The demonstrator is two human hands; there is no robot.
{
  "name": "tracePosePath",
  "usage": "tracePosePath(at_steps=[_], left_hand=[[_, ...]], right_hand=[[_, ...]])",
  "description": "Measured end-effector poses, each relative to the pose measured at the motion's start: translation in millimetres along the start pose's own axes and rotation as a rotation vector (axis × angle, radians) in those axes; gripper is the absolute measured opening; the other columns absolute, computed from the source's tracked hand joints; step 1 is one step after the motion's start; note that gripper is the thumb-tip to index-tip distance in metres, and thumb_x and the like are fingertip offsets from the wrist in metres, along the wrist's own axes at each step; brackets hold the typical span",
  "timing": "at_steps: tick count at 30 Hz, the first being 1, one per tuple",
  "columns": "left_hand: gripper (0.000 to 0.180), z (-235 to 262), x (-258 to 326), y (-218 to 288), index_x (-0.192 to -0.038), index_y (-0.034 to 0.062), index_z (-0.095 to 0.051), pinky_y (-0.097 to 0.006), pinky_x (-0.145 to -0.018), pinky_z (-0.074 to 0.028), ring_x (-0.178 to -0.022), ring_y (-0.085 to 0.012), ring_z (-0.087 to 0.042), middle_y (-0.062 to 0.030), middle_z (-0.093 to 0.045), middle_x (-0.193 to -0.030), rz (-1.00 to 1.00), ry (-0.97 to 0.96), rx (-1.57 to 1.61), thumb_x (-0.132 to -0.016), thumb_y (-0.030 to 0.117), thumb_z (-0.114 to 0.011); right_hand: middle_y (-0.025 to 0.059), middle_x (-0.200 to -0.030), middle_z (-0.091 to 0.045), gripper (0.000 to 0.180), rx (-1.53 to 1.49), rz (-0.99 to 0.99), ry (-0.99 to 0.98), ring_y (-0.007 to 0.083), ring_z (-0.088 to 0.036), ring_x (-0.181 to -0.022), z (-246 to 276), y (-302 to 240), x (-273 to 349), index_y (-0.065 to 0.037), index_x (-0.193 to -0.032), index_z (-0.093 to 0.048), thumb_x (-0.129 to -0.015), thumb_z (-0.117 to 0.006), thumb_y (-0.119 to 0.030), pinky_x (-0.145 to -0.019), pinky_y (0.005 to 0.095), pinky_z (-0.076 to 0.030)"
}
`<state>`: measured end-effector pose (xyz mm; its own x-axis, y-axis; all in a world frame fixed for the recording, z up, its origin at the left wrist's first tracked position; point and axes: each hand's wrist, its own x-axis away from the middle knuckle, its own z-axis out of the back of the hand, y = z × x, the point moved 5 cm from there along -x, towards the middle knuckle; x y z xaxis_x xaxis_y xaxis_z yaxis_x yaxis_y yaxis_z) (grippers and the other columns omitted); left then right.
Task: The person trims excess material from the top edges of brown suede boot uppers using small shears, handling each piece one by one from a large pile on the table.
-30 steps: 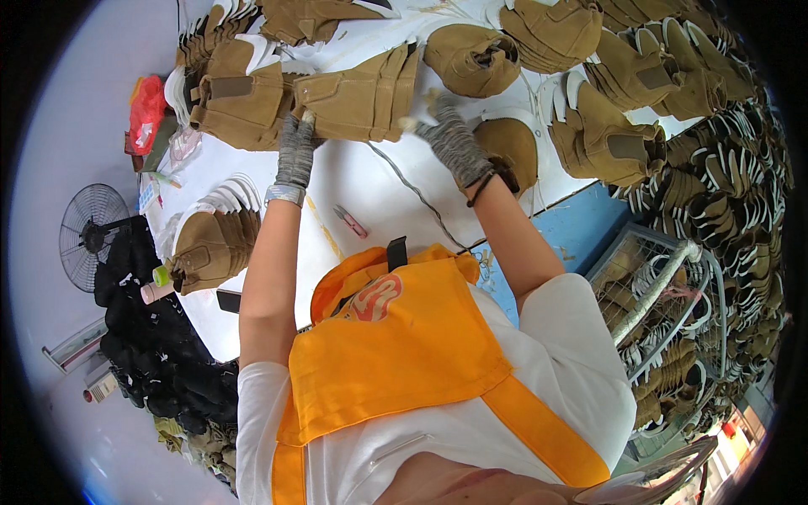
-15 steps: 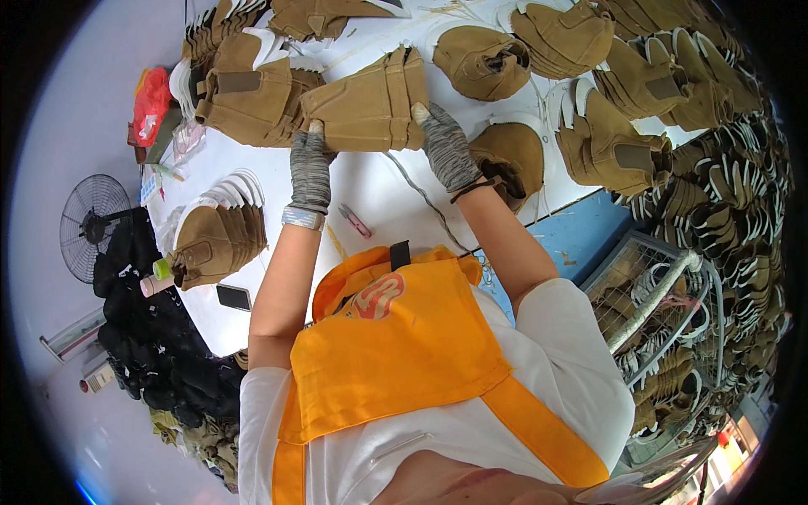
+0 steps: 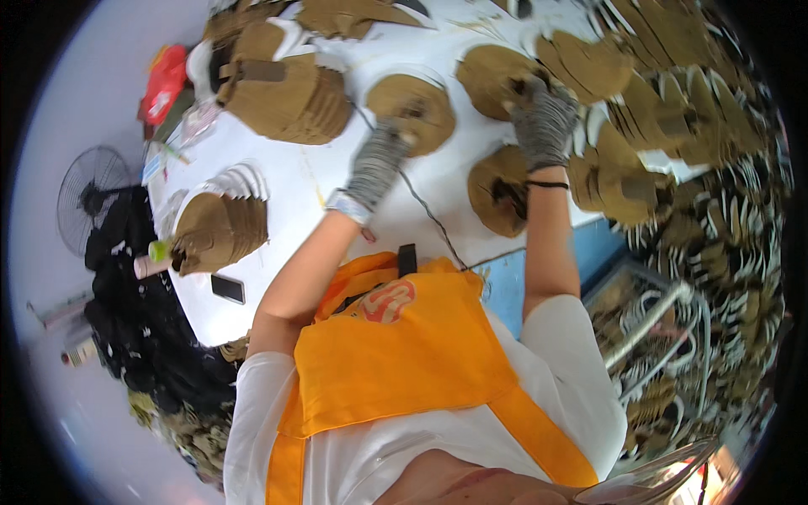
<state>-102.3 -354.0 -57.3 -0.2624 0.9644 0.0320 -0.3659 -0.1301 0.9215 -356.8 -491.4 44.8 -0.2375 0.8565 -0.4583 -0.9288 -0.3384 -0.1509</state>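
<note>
My left hand (image 3: pixel 378 165), in a grey knitted glove, reaches the lower edge of a rounded brown shoe upper (image 3: pixel 425 104) with a white edge. Motion smears its fingers, so its grip is unclear. Further right, my gloved right hand (image 3: pixel 544 128) has its fingers curled at the opening of another brown shoe upper (image 3: pixel 491 77). Below that hand lies a third shoe upper (image 3: pixel 488 192), its dark opening partly behind my wrist. A thick stack of brown uppers (image 3: pixel 290 101) rests to the left of my left hand.
On the white table (image 3: pixel 290 181) are a stack of uppers (image 3: pixel 223 231), a phone (image 3: pixel 227 289) and a dark cord (image 3: pixel 429 215). More stacks (image 3: pixel 619 172) stand at the right. A fan (image 3: pixel 93 202) is at left; a wire cart (image 3: pixel 652 320) is at lower right.
My hands have let go of the stack of uppers, which now sits with the left pile. Both hands have moved right, to separate uppers. The view has shifted slightly.
</note>
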Motion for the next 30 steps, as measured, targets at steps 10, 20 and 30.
tracePosePath(at_steps=[10, 20, 30], left_hand=[[0.062, -21, 15, 79, -0.137, 0.0024, -0.041, -0.045, -0.107, -0.033, -0.125, -0.0391, -0.044, -0.0271, -0.043, -0.136, -0.123, -0.114, -0.632, -0.087, 0.031, -0.064], [0.037, 21, 122, 31, -0.127, 0.0104, -0.057, -0.041, -0.103, -0.039, -0.118, -0.033, -0.052, -0.0161, -0.057, -0.126, -0.025, -0.234, -0.194, -0.094, 0.028, -0.056], [0.044, 188, 216, 8, -0.123, 0.0071, -0.057, -0.038, -0.105, -0.036, -0.118, -0.027, -0.049, -0.0107, -0.057, -0.12, -0.004, 0.687, -0.696, -0.081, 0.013, -0.071]], right_hand=[[0.011, -0.146, -0.036, 0.077, 0.17, -0.196, -0.589, 0.0341, -0.041, -0.129, -51, 3, -30, -0.016, -0.134, -0.052, -0.068, -0.079, -0.047, -0.106, 0.0517, -0.034], [0.0233, -0.133, -0.047, 0.067, -0.054, 0.117, -0.395, 0.0421, -0.039, -0.124, -79, 32, -35, 0.001, -0.119, -0.057, -0.068, -0.08, -0.036, -0.103, 0.0458, -0.035], [0.0165, -0.112, -0.059, 0.036, -0.59, -0.183, -0.135, 0.0253, -0.055, -0.102, 1, 18, 6, 0.004, -0.112, -0.057, -0.086, -0.07, -0.017, -0.092, 0.0368, -0.043]])
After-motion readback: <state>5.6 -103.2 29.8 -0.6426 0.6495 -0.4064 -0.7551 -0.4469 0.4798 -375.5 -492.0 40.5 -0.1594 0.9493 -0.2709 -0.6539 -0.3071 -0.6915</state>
